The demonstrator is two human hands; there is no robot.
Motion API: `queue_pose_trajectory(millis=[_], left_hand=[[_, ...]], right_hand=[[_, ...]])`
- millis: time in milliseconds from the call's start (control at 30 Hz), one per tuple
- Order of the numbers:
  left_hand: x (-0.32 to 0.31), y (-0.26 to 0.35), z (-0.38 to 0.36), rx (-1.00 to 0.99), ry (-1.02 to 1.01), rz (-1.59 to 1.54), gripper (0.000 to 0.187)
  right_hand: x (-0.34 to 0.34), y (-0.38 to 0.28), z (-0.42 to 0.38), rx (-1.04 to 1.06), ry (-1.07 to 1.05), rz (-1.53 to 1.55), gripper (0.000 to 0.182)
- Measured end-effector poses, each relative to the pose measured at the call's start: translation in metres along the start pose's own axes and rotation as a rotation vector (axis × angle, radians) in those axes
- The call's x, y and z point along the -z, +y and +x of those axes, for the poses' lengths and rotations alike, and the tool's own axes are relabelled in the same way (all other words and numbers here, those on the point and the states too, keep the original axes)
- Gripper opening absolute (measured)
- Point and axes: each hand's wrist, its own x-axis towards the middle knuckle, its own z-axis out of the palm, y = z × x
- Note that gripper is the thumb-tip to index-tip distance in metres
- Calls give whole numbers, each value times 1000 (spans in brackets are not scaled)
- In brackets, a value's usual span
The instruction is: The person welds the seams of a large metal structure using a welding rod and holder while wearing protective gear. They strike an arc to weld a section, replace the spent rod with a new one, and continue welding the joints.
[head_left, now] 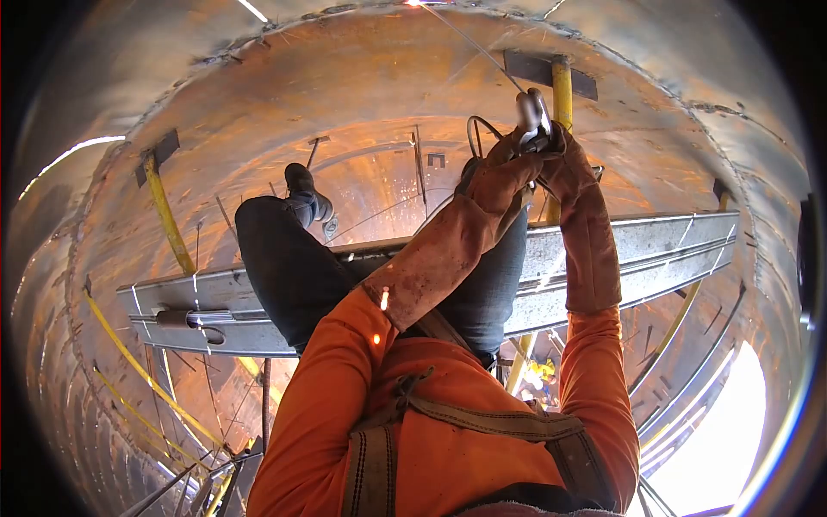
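Observation:
My left hand (508, 168) and my right hand (568, 168), both in long brown leather gloves, come together above my knee. Their fingers are closed around a welding electrode holder (536, 121). From its jaws a thin welding rod (474, 43) slants up and left to a bright glowing spot at a seam in the steel wall. Behind my left glove a dark cable (474, 129) makes a loop. The gloves hide much of the holder's handle. Bright orange sparks (384, 299) show against my left sleeve.
I sit across a metal plank (646, 258) inside a large rusty steel cylinder (370, 86). Yellow supports (168, 211) stand beside the plank. Several thin rods and bars lie below. A bright opening (715, 431) is at lower right, and a blurred yellow shape (540, 373) shows beneath the plank.

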Motion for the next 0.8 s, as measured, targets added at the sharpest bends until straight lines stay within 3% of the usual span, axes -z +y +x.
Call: queue_pose_trajectory(millis=[367, 433, 467, 567, 633, 667, 700, 767, 800], left_hand=[[1, -3, 4, -67, 4, -20, 50], [0, -5, 5, -62, 112, 39, 36], [1, -3, 2, -60, 70, 11, 32], [-3, 2, -2, -45, 98, 114, 31], [0, 2, 1, -60, 37, 95, 31], [-1, 3, 2, -75, -24, 76, 31], [-4, 1, 1, -32, 64, -9, 34], [5, -1, 6, -42, -6, 26, 38], [7, -3, 8, -35, -5, 22, 40]], right_hand=[[-23, 1, -12, 101, 37, -65, 40], [-24, 1, -11, 72, 45, -50, 39], [-23, 0, -10, 72, 46, -50, 39], [-7, 0, -2, 49, 0, -10, 37], [0, 4, 1, 104, 160, -92, 36], [-3, -7, -6, -62, -24, 11, 39], [-8, -4, -11, -6, 19, -22, 42], [-37, 3, -23, 85, 134, 18, 42], [-19, 3, -18, 85, 36, -53, 41]])
